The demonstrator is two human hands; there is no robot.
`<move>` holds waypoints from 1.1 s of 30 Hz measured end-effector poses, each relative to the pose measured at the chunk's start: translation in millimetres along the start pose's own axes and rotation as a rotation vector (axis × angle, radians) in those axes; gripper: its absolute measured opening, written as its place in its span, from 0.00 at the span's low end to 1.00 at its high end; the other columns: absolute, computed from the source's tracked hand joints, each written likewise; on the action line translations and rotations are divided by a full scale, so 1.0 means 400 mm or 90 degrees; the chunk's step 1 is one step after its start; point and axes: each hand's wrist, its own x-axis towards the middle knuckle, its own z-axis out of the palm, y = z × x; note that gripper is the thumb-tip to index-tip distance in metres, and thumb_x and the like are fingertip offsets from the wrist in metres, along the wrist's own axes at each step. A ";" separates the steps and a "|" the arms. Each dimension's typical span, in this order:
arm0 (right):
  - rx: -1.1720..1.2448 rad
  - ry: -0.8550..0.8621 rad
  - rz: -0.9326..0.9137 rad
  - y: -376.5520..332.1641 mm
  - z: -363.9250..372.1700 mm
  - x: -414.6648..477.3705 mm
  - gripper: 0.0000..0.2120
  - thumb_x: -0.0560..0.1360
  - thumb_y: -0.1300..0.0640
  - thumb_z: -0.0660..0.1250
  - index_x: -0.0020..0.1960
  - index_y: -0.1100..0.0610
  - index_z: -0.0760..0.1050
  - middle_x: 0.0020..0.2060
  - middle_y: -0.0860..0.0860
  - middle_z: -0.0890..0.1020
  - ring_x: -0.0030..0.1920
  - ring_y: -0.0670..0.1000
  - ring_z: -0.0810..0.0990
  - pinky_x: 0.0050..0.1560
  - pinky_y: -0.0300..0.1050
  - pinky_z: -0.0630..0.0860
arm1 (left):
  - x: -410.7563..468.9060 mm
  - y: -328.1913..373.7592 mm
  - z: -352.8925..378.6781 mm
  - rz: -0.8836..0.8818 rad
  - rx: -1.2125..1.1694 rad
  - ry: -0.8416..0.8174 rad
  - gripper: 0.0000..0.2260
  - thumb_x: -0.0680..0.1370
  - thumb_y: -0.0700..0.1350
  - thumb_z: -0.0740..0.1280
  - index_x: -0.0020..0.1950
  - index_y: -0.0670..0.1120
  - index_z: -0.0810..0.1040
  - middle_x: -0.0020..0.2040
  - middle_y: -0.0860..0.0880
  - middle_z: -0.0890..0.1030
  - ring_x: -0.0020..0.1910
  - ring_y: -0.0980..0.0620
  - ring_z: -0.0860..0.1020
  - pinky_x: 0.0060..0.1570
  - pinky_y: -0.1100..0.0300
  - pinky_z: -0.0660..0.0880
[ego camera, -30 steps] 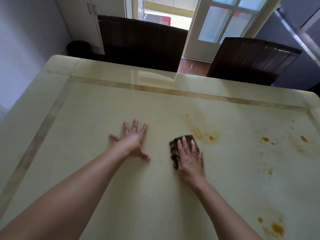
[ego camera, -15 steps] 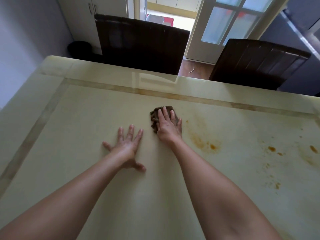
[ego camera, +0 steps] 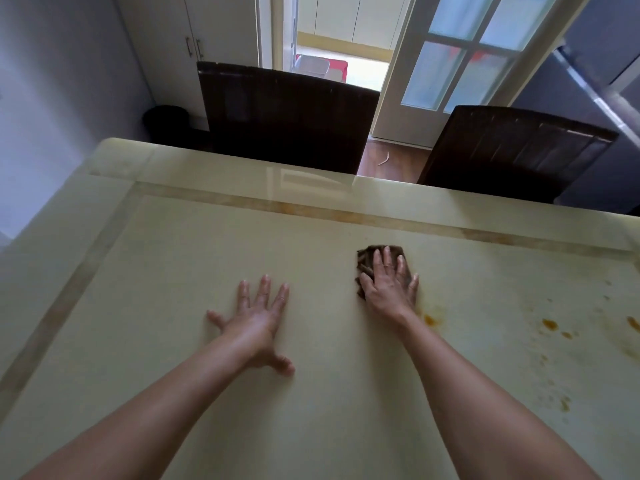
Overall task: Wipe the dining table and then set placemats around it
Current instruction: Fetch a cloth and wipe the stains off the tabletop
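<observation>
The wiping part of the job looks about half done, and the placemat part not begun. The pale cream, glossy stone-look dining table with its tan inlaid border [ego camera: 166, 271] shows no marks across its left and middle stretch. The right stretch carries orange-brown spots and smears [ego camera: 550, 324], one patch of them just beside the right wrist [ego camera: 431, 319] and more scattered toward the right edge and the near right corner. No placemats are in view anywhere on the table, so by my reckoning that whole step is left, along with clearing the soiled right side. The left hand [ego camera: 256, 323] lies flat on the bare tabletop with its fingers spread wide and thumb stretched out to the side; it holds nothing and seems to be bracing the person's lean. The right hand [ego camera: 389, 289] presses palm-down on a small, dark brown folded cloth [ego camera: 367, 256], which sits on the table toward the far border, right of centre. Its fingers lie straight and close together over the cloth. From this angle I cannot be sure whether the thumb hooks the cloth's left edge or merely rests alongside it. Two dark brown high-backed chairs [ego camera: 284, 116] [ego camera: 512, 150] stand pushed up to the far side.
</observation>
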 end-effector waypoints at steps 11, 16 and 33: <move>-0.089 -0.011 -0.116 0.014 -0.013 0.041 0.27 0.81 0.45 0.48 0.77 0.46 0.40 0.76 0.43 0.38 0.75 0.50 0.34 0.70 0.59 0.30 | 0.163 0.122 -0.142 -0.009 -0.024 0.048 0.58 0.63 0.64 0.74 0.75 0.57 0.32 0.74 0.49 0.27 0.73 0.40 0.29 0.63 0.24 0.45; -0.108 -0.022 -0.219 -0.067 -0.018 0.120 0.26 0.82 0.46 0.46 0.77 0.45 0.40 0.76 0.42 0.38 0.76 0.50 0.35 0.70 0.56 0.30 | 0.188 0.131 -0.133 -0.027 -0.030 0.033 0.59 0.62 0.64 0.74 0.74 0.57 0.31 0.73 0.48 0.26 0.72 0.38 0.29 0.62 0.23 0.44; -0.024 0.018 -0.135 -0.199 -0.115 0.424 0.26 0.82 0.48 0.47 0.77 0.49 0.44 0.77 0.45 0.41 0.76 0.53 0.37 0.71 0.62 0.33 | 0.191 0.122 -0.131 -0.018 -0.014 0.020 0.58 0.63 0.65 0.73 0.73 0.58 0.28 0.72 0.49 0.24 0.72 0.40 0.28 0.62 0.24 0.44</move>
